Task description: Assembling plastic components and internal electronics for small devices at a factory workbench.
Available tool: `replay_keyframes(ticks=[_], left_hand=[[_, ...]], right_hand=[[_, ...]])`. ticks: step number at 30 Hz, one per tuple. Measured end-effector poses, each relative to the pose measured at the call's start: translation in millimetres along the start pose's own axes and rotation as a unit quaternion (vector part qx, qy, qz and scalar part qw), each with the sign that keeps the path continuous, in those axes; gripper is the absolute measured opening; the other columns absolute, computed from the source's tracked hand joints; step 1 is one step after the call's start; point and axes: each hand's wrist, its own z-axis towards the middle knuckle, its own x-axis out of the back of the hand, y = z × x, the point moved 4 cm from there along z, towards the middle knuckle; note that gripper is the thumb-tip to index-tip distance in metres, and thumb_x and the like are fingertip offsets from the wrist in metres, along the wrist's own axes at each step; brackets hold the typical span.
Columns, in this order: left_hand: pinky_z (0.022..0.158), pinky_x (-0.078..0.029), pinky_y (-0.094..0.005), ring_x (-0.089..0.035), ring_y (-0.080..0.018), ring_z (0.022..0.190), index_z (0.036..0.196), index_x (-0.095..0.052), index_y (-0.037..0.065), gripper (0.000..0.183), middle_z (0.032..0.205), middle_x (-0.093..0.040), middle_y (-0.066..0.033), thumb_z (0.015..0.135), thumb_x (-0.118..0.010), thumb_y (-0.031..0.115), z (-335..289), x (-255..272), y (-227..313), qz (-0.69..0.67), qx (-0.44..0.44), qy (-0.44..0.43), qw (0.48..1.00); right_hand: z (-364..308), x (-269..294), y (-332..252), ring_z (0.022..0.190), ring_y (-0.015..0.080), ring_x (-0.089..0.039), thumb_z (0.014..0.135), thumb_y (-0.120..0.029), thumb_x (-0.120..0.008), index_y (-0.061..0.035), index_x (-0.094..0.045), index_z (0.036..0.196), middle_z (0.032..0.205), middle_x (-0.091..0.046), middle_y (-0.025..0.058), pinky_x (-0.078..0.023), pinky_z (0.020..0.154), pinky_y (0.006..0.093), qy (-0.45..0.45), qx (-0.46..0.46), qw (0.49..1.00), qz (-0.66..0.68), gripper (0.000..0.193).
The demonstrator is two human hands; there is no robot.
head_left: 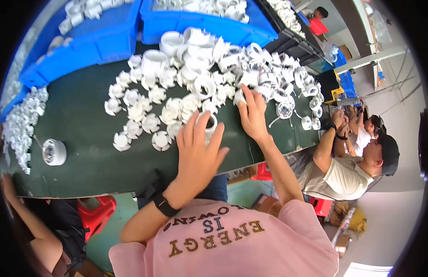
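Note:
Over the near edge of a pile of white plastic parts, my left hand (198,150) has its fingers spread apart. A white plastic ring (211,122) lies at its fingertips; I cannot tell whether the fingers touch it. To the right, my right hand (254,113) has thumb and fingers closed about a small white cylindrical part (239,97), which they partly hide. Round white pieces with petal-like tabs (161,141) lie left of my hands. White lamp units with round clear fronts (284,110) and thin wires lie to the right.
Blue bins (195,23) of white parts stand along the back of the dark green table (89,120). A heap of small white pieces (24,122) and a single round white lamp unit (54,152) are at the left. Co-workers sit at both sides; one wears a black cap (388,152).

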Motion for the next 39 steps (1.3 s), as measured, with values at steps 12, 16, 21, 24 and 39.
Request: replay_keyframes(ticks=[12,16,21,24,39], left_hand=[[0.062,-0.046,-0.0307,-0.060,-0.0206,0.076,0.109,-0.057,0.008,0.062,0.089,-0.064,-0.0116,0.095,-0.024,0.060,-17.2,-22.9,21.7,-0.792,0.424,-0.110,0.425],[0.058,-0.044,-0.0279,-0.059,-0.0217,0.074,0.120,-0.054,0.000,0.063,0.099,-0.064,-0.0149,0.094,-0.032,0.053,-20.7,6.2,6.8,-0.785,0.472,-0.046,0.400],[0.065,-0.048,-0.0288,-0.061,-0.0210,0.084,0.123,-0.052,-0.003,0.056,0.104,-0.062,-0.0146,0.090,-0.043,0.041,-12.0,36.6,-16.5,-0.760,0.322,-0.107,0.554],[0.067,-0.048,-0.0300,-0.061,-0.0227,0.086,0.121,-0.052,-0.002,0.055,0.102,-0.060,-0.0145,0.089,-0.044,0.042,-7.7,44.7,-25.5,-0.659,0.388,-0.039,0.644],[0.060,-0.040,-0.0276,-0.051,-0.0129,0.067,0.107,-0.053,0.000,0.025,0.077,-0.057,-0.0061,0.094,-0.047,0.021,4.2,62.7,-12.3,-0.339,0.187,0.049,0.921]], right_hand=[[-50.1,62.2,-131.4,0.111,0.0223,-0.051,0.082,-0.002,-0.057,-0.0041,-0.041,0.118,0.123,-0.048,0.0158,-0.041,0.095,0.0352,-0.016,-0.020,0.778,0.628,0.040],[-21.3,71.4,-123.2,0.116,0.0266,-0.049,0.080,-0.003,-0.060,-0.0021,-0.052,0.116,0.122,-0.052,0.0167,-0.039,0.097,0.0379,-0.141,0.091,0.836,0.523,0.037],[55.2,19.7,-91.5,0.072,0.0248,-0.059,0.076,-0.023,-0.071,-0.0098,-0.069,0.096,0.073,-0.064,0.0081,-0.044,0.066,0.0369,-0.045,0.116,0.992,-0.006,0.023],[62.2,-0.3,-83.0,0.061,0.0278,-0.061,0.079,-0.024,-0.069,-0.0113,-0.071,0.086,0.063,-0.063,0.0086,-0.045,0.060,0.0400,-0.096,0.114,0.988,-0.046,0.015],[-10.6,57.4,-151.0,0.064,0.0047,-0.041,0.085,-0.030,-0.063,-0.0065,-0.044,0.105,0.085,-0.051,0.0020,-0.030,0.053,0.0180,-0.280,-0.127,0.756,0.578,0.036]])
